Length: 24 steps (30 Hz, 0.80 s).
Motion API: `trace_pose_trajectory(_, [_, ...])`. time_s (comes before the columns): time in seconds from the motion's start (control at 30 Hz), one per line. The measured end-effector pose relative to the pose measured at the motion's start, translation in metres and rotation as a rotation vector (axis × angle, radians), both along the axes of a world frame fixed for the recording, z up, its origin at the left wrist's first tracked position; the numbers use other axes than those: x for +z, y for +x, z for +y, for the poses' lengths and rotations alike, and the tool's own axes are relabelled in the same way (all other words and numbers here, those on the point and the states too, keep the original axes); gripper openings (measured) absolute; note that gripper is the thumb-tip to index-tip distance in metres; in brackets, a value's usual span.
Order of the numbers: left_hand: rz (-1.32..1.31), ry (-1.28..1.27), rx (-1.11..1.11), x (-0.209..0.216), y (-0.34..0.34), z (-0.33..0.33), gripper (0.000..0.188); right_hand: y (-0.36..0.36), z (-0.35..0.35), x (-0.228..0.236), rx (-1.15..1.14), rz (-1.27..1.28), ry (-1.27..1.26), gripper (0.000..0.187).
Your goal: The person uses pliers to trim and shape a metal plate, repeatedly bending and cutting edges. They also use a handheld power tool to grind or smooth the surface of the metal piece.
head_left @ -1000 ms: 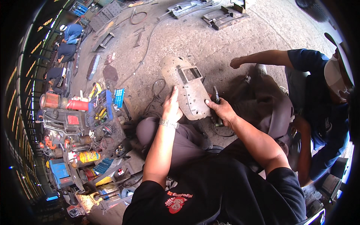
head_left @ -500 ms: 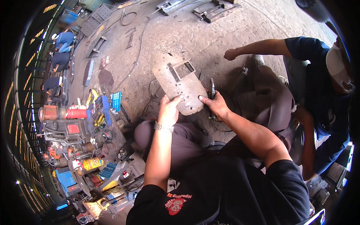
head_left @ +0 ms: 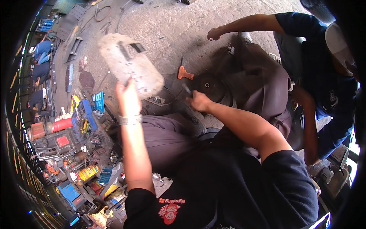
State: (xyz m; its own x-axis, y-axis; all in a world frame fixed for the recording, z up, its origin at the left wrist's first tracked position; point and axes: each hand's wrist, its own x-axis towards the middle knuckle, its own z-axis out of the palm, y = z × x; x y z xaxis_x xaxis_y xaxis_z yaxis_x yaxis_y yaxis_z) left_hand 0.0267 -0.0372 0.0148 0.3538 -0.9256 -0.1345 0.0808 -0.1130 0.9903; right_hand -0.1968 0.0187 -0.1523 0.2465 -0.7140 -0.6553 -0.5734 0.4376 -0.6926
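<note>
A flat, pale, worn hand-held welding shield (head_left: 133,70) with a raised rectangular window frame is tilted up at the left of centre, blurred by motion. My left hand (head_left: 129,93) grips its lower edge, the thumb lying on its near face. To the right, apart from the shield, my right hand (head_left: 200,101) is closed around a slim grey tool (head_left: 186,89), too smeared to name. Just beyond it an orange gun-shaped tool (head_left: 185,73) rests on the ground. A dark round disc (head_left: 207,84) with a small ring at its middle lies beside my right hand.
At the right a co-worker in a dark blue shirt (head_left: 328,103) and pale cap sits close, one arm stretched forward. Toolboxes, a red cylinder (head_left: 62,125), a yellow bottle (head_left: 88,173) and loose tools crowd the left. Other people crouch at the far left.
My left hand has carried the shield to the left and slightly up. My right hand has let go of the shield and moved left, still holding the slim tool. The orange tool has come into view.
</note>
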Motion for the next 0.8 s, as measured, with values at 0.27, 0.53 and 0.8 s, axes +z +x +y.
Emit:
trace_pose_trajectory(0.27, [-0.027, -0.057, 0.124, 0.025, 0.043, -0.040, 0.041, 0.029, 0.036, -0.080, 0.577, 0.278, -0.035, 0.032])
trace_pose_trajectory(0.53, [-0.014, -0.001, 0.241, 0.011, 0.080, -0.049, 0.044, -0.011, 0.043, -0.145, 0.549, 0.396, 0.196, 0.031])
trace_pose_trajectory(0.8, [-0.012, -0.020, 0.267, 0.017, 0.077, -0.060, 0.028, -0.006, 0.058, -0.178, 0.510, 0.394, 0.366, 0.033])
